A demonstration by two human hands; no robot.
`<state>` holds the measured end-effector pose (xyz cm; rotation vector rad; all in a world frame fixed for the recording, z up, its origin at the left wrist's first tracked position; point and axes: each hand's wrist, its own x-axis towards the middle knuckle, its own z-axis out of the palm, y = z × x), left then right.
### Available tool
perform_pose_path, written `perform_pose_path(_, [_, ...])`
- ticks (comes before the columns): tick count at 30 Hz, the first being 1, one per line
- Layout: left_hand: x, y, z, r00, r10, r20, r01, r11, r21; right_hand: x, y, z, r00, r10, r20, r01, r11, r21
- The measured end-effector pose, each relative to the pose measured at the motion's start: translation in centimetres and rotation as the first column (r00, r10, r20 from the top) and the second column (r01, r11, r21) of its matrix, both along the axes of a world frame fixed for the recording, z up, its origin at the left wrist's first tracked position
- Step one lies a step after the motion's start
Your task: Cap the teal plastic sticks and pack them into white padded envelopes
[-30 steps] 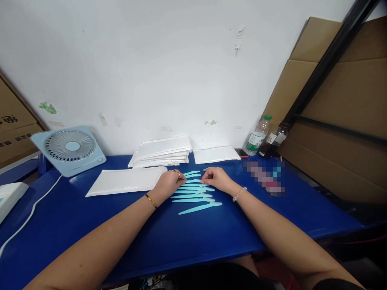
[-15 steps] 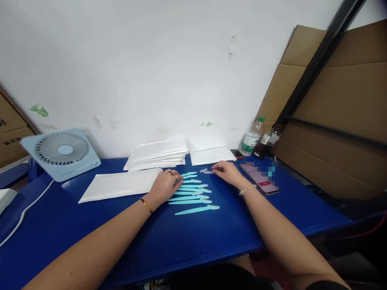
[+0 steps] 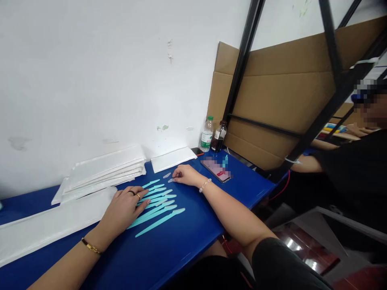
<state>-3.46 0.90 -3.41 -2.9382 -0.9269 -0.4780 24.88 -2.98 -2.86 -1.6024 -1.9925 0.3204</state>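
Turquoise sticks lie under the palm-down left hand's parted fingers; whether the right hand pinches is unclear.

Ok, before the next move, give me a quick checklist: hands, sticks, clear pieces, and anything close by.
1. Left hand at the teal sticks: ok, it lies over the left part of the row.
2. Right hand at the small clear pieces: ok, its fingertips are at the nearer one.
3. Firm grip on that piece: cannot tell.
4. Sticks evenly spaced: not ok, the middle ones crowd together while the nearest stick lies apart.
5. Phone apart from the right hand: ok.
6. Clear bottle and dark bottle standing: ok, both capped.
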Motion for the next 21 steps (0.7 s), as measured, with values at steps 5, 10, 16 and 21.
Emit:
perform_pose_path(5, [-0.1,-0.9,0.2,1.000,0.006,0.003,-0.006,1.000,-0.020,-0.3,-0.1,-0.7,0.999,0.048,-0.009,-0.048,0.999,0.011])
perform_pose_path(10, [-0.3,-1.2,0.5,1.000,-0.006,0.004,0.006,0.997,-0.072,-0.4,0.1,-1.4,0.995,0.084,-0.055,-0.084,0.996,-0.010])
perform_pose_path(16, [-0.4,-1.4,0.6,1.000,-0.023,0.020,0.025,0.993,-0.117,-1.5,-0.2,-1.0,0.995,0.101,-0.004,-0.101,0.995,-0.014])
perform_pose_path(21, [-0.3,-0.7,0.7,0.996,0.007,0.086,0.008,0.985,-0.172,-1.7,-0.3,-0.7,0.989,0.136,0.053,-0.136,0.991,-0.006])
